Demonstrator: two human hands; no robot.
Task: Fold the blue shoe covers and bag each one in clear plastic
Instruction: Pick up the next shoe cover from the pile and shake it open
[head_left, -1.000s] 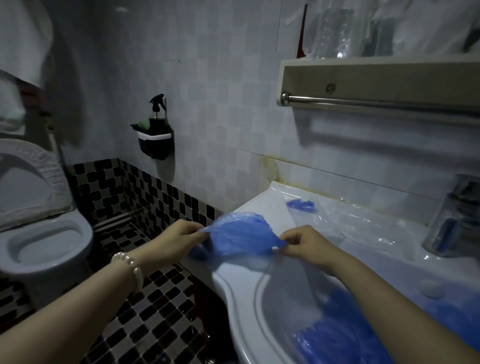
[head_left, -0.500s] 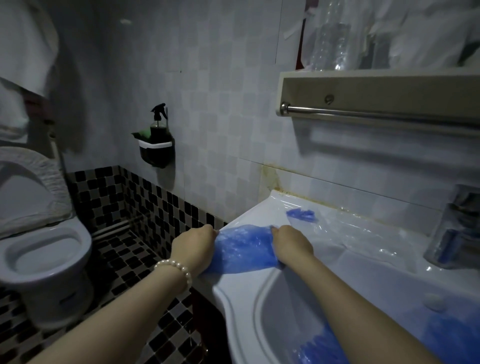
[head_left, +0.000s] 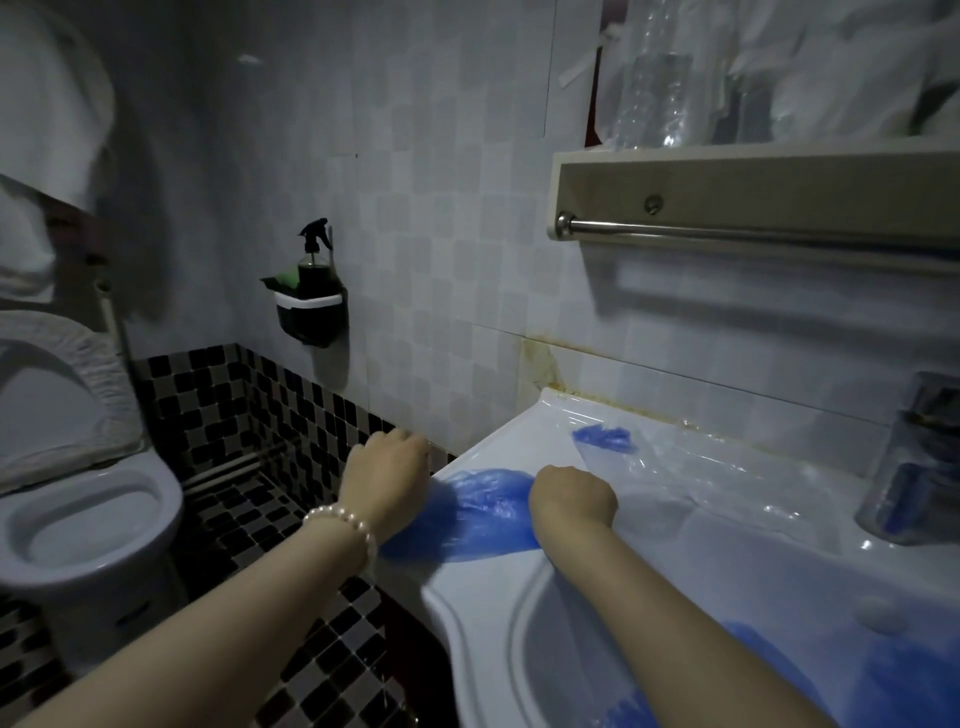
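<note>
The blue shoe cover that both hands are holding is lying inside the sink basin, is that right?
Not quite. The head view shows the blue shoe cover spread on the flat rim of the sink, at its left corner beside the basin, not inside it. The left hand and right hand do hold its two ends.

Dim bluish light, soft wide-angle blur

Fingers of both hands hidden behind their knuckles; blue heap in basin cut by frame edge, possibly shoe covers.
</note>
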